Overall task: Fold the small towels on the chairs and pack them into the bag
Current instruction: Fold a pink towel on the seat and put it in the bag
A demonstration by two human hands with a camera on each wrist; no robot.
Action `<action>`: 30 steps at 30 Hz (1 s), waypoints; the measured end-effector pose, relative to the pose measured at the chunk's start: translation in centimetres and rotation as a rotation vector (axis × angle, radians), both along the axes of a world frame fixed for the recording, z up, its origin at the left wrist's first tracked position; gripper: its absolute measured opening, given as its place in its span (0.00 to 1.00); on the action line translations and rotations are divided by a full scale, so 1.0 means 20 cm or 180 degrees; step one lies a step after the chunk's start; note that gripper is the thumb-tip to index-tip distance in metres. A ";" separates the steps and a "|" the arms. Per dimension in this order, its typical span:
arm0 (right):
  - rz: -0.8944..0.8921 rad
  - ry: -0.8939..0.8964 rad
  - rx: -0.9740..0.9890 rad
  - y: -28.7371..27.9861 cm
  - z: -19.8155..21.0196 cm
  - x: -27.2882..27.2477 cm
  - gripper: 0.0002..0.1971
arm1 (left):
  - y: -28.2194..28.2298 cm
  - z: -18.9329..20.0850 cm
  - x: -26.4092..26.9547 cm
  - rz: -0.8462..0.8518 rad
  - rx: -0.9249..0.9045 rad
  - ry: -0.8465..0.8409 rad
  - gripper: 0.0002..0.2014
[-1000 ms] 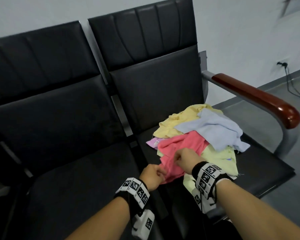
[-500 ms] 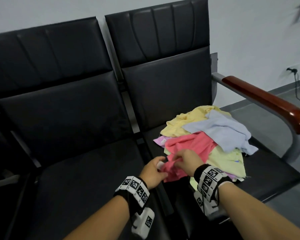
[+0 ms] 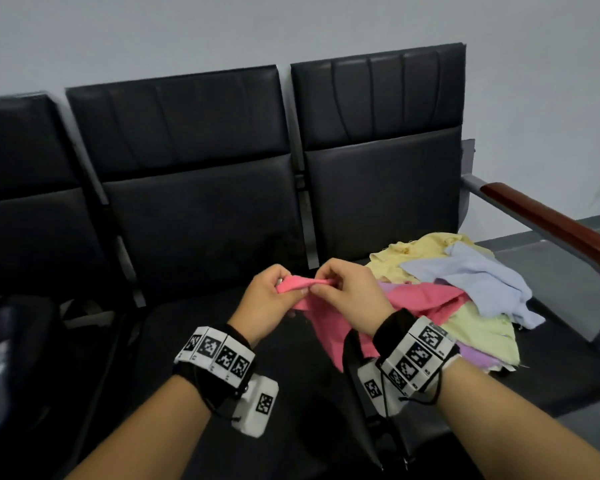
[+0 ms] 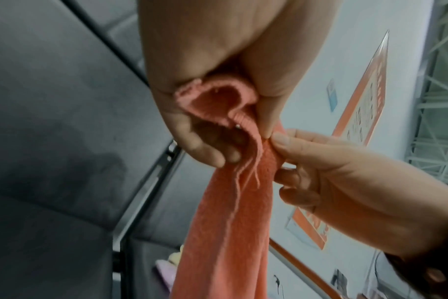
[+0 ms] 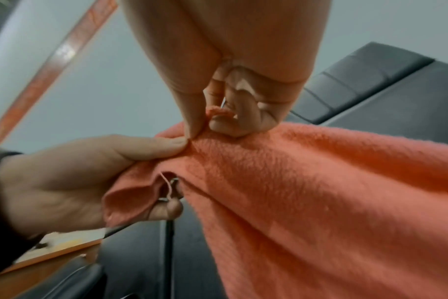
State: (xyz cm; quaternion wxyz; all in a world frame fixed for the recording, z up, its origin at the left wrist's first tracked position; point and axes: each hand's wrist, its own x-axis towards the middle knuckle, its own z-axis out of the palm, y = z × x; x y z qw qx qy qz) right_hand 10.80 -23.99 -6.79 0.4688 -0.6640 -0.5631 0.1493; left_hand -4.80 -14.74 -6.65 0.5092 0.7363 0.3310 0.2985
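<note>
Both hands have risen since a second ago, lifting the pink towel (image 3: 329,317) off the heap so that its upper edge now hangs in the air between the middle seat (image 3: 194,327) and the right seat (image 3: 555,362). Left hand (image 3: 269,299) and right hand (image 3: 347,292) sit almost touching, each pinching the towel's top edge between thumb and curled fingers; the left wrist view shows the hem bunched in a loop inside the left hand's grip, with loose threads trailing down. Below the hands the cloth falls in a twisted strip, and its lower end passes behind the right wrist band, so where it ends is hidden. Its far side still lies against the pile of towels (image 3: 465,306) on the right seat: yellow, pale blue, light green and a purple one mostly buried, only its edges peeping out. How many towels lie underneath cannot be told. A wooden armrest (image 3: 551,223) runs off the right edge of the head view. At the far left a dark shape (image 3: 18,344) rests on the third seat, cut off and too dim to identify. Both wrist views are blurred at the edges, with orange-bordered shapes on the wall that are unreadable.
</note>
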 end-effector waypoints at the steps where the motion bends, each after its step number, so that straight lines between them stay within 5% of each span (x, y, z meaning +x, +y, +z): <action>1: 0.0095 -0.0095 0.0022 0.01 0.03 -0.07 0.06 | 0.01 0.04 -0.08 0.0010 0.0013 -0.0048 0.11; 13: 0.1575 0.0106 -0.0432 0.21 0.15 -0.96 0.11 | 0.00 0.32 -1.10 -0.0232 0.0662 0.0368 0.12; 16: 0.1719 0.0140 -0.0527 0.26 0.15 -1.07 0.01 | 0.01 0.35 -1.23 -0.0131 0.0684 0.0392 0.14; 24: 0.1334 0.0351 -0.0176 0.35 0.19 -1.20 0.09 | 0.03 0.36 -1.51 0.0220 0.0405 0.0490 0.17; 27: 0.1387 0.0689 -0.0174 0.34 0.22 -1.21 0.11 | 0.05 0.38 -1.52 0.0355 0.0538 0.0517 0.10; 30: 0.1682 0.0891 -0.0319 0.32 0.24 -1.22 0.07 | 0.05 0.41 -1.50 0.0320 0.0772 0.0560 0.15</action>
